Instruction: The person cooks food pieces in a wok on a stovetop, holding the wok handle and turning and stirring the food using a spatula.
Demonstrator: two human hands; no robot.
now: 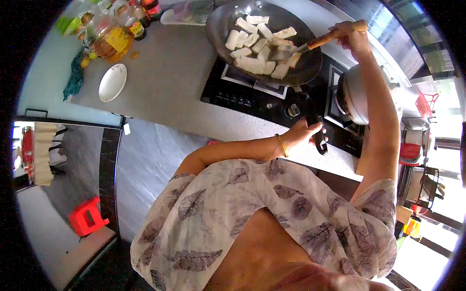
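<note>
A dark wok (213, 31) sits on the black gas stove, holding several white pieces that look like tofu (250, 64). My right hand (353, 40) is closed round the wooden handle of a spatula (320, 40), whose metal blade lies among the pieces on the wok's right side. Below the wok, my left hand (298, 138), with a yellow bangle at the wrist, is closed on the black wok handle (321, 140). Some of its fingers are hidden behind the handle.
A large pale pot (357, 92) stands on the right burner beside my right forearm. To the left on the counter are a white dish (112, 82), a jar of amber liquid (109, 41) and several bottles. A red stool (87, 217) stands on the floor at lower left.
</note>
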